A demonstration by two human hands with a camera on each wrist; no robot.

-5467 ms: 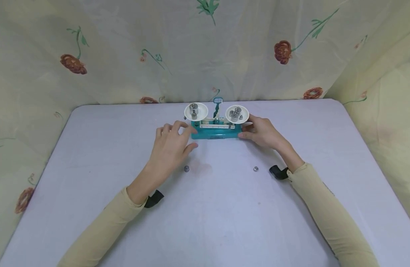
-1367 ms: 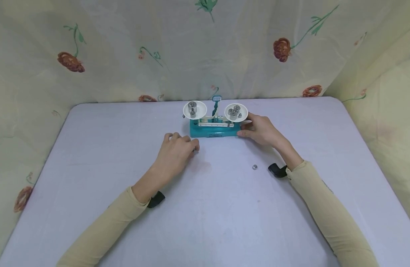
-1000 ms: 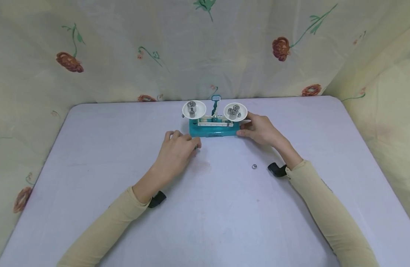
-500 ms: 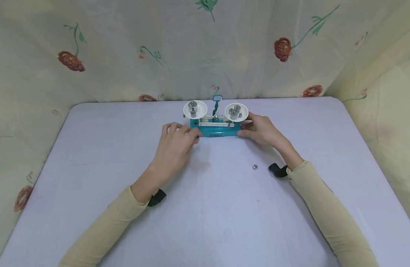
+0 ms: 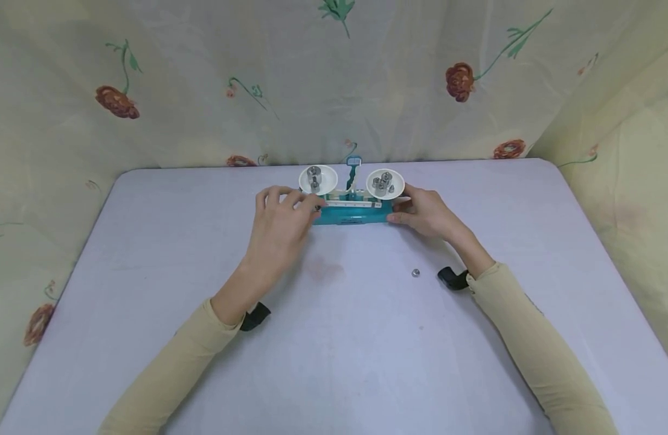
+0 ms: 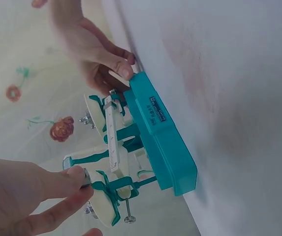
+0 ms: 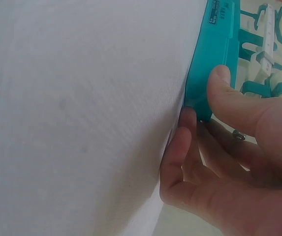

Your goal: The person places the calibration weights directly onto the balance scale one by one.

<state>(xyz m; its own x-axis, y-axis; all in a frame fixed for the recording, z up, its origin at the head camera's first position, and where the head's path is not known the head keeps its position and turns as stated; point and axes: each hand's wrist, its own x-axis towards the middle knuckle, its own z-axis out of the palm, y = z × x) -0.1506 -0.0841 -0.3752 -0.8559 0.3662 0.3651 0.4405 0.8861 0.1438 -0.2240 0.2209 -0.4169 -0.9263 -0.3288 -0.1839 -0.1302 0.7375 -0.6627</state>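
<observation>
A teal balance scale (image 5: 353,215) with two white pans stands at the table's far side. Between thumb and fingertips, my left hand (image 5: 276,232) pinches a small metal weight (image 6: 86,178), close to the front edge of the left pan (image 5: 330,181). Two stacked-looking metal weights (image 5: 314,176) sit in that pan. Several metal weights (image 5: 385,181) stand in the right pan (image 5: 398,188). My right hand (image 5: 427,212) grips the right end of the base, thumb in front and fingers behind, as the right wrist view shows.
One small metal weight (image 5: 415,273) lies on the white tabletop (image 5: 361,344), in front of the scale to the right. A floral curtain (image 5: 312,78) hangs right behind the table. Black wrist-camera mounts (image 5: 255,316) stick out below both wrists.
My left hand has picked up the weight that lay front left of the scale and lifted it forward to the left pan's edge. The right hand keeps its grip on the base.
</observation>
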